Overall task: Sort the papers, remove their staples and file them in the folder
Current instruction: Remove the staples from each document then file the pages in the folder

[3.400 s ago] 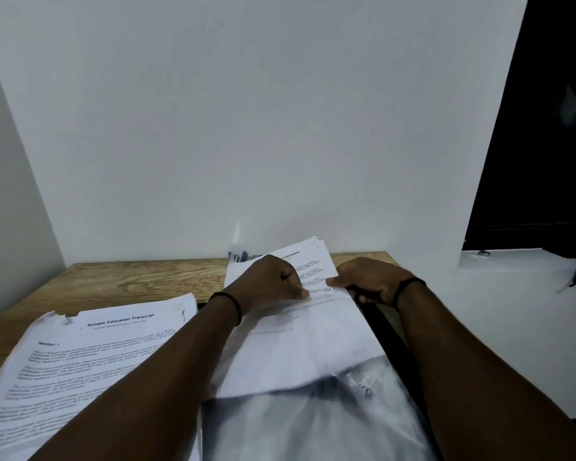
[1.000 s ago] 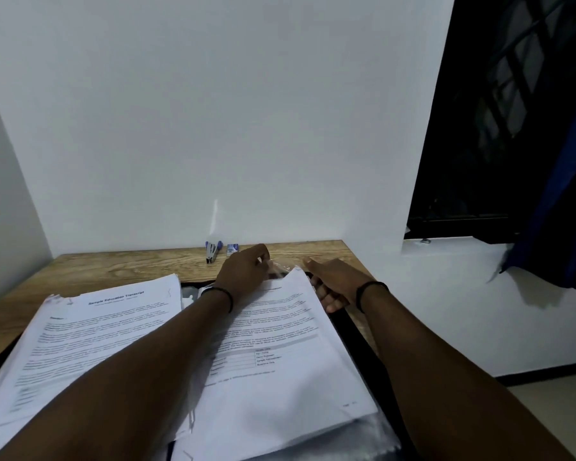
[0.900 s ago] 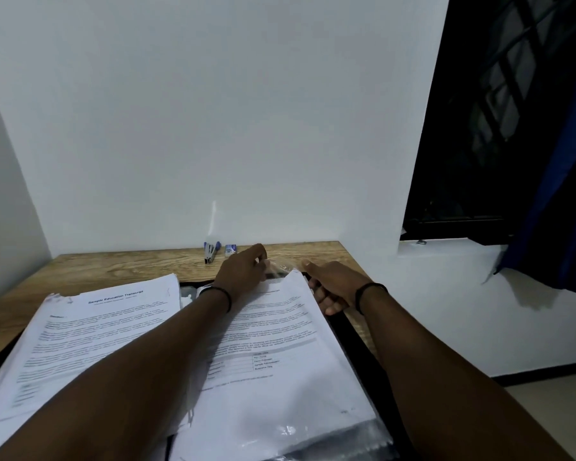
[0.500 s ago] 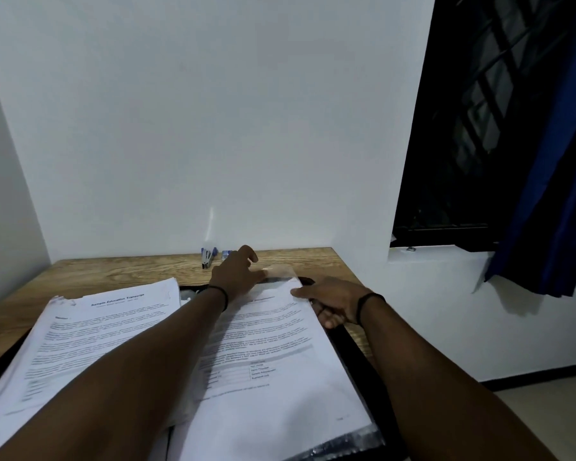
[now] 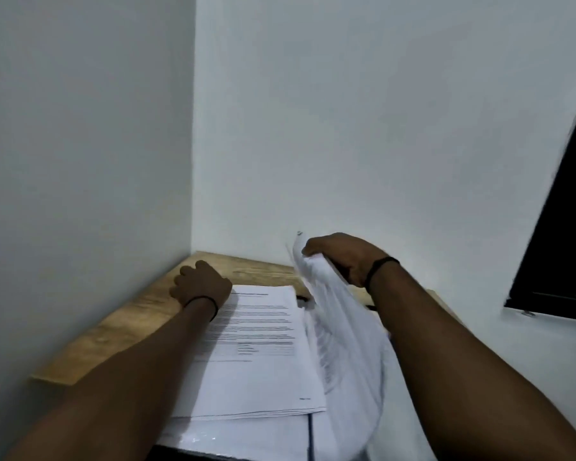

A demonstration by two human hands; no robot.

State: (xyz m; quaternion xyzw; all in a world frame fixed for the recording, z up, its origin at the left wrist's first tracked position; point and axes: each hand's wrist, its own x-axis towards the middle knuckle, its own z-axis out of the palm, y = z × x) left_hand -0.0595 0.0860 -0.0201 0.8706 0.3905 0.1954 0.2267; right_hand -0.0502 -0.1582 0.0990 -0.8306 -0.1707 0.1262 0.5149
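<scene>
A wooden desk [image 5: 137,322] with a light grain fills the corner where two white walls meet. The left wall [image 5: 80,144] runs along the desk's left edge; the back wall [image 5: 363,128] rises behind its far edge. To the right of the desk, set in the back wall, is a dark window [image 5: 566,234] with a white sill [image 5: 526,322] below it.

Two bare forearms enter from about 7 and 5 o'clock, with no sleeves showing. The left hand [image 5: 200,284] has a thin black band [image 5: 202,302] around its wrist. The right hand [image 5: 343,257] wears a similar thin black band [image 5: 378,269] at its wrist. No rings or watch can be made out.
</scene>
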